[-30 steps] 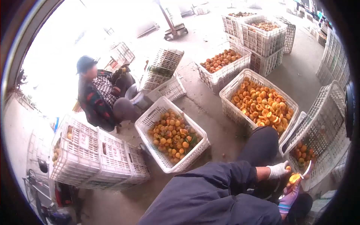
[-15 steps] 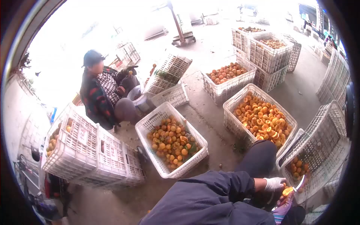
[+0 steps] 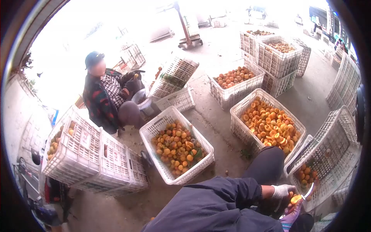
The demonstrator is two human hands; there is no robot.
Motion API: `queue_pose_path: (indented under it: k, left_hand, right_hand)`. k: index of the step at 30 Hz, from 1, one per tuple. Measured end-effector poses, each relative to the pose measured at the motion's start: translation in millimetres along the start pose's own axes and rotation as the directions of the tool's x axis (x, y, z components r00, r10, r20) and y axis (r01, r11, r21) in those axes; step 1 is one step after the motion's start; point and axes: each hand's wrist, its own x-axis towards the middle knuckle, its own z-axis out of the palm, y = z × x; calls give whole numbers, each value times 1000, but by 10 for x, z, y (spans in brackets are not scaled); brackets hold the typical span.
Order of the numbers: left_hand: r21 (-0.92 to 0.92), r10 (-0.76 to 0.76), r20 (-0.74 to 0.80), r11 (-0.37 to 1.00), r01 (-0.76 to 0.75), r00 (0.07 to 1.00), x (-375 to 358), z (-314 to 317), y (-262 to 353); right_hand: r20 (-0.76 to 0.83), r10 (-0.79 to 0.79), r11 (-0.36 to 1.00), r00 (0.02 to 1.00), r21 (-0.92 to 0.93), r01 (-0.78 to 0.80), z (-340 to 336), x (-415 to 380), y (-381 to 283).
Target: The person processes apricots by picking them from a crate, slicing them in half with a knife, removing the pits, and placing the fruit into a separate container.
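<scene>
My left hand (image 3: 284, 191), in a white glove, has its fingers closed round an orange apricot (image 3: 296, 199) whose cut flesh shows. Just below it, my right hand (image 3: 292, 215), in a purple glove, is closed at the fruit. It grips a small knife (image 3: 309, 191), whose pale curved blade points up and to the right. The knife's handle is mostly hidden by fingers. Beyond both hands, a tilted white crate (image 3: 331, 143) holds several whole apricots (image 3: 306, 174) in its lower corner.
A crate (image 3: 236, 120) of halved apricots stands past my knee. Another crate (image 3: 143, 133) of whole fruit is at the middle. Stacked crates (image 3: 89, 154) stand at the left; more filled crates (image 3: 276, 65) are behind. A person (image 3: 108, 94) sits by a bucket (image 3: 142, 101).
Both hands stay close together at the apricot, with only slight shifts of fingers and knife. The view has moved a little. The seated person has hardly moved.
</scene>
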Motion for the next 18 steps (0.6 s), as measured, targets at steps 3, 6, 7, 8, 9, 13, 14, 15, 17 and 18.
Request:
queue_pose_path:
  k: [3,6,7,8,9,13,14,15,17,18]
  left_hand:
    - [-18,-23,12,1000,24,1000,-159,33,242]
    - [-119,-70,26,990,72,997,-23,41,-9]
    - [-166,-102,45,980,108,994,84,44,-186]
    - [-165,-102,45,980,108,994,180,43,-313]
    - [-512,-278,123,804,301,953,225,51,-337]
    - [-2,-186,-17,983,186,982,75,24,-185]
    - [-3,-186,-16,983,186,982,-9,13,-81]
    - [219,-82,-63,971,94,995,-83,2,10]
    - [431,32,-85,903,8,996,-112,-9,55]
    - [403,9,-85,915,27,996,-98,-25,40]
  right_hand:
    - [-10,-4,1000,1000,-5,4,16,-10,-12]
    - [-18,-10,1000,1000,-8,10,45,-43,-37]
    - [-25,-7,1000,1000,-11,6,47,-48,-43]
    - [-33,-3,1000,999,-14,2,48,-51,-45]
    - [-33,-3,1000,999,-14,2,44,-50,-40]
    - [-7,-16,1000,1000,19,16,-91,47,50]
    - [-1,1,1000,1000,14,-1,-130,71,69]
    - [-2,1,1000,1000,13,-1,-126,59,62]
    - [8,-25,1000,1000,17,25,-94,25,43]
    - [8,-25,1000,1000,15,25,-58,-4,12]
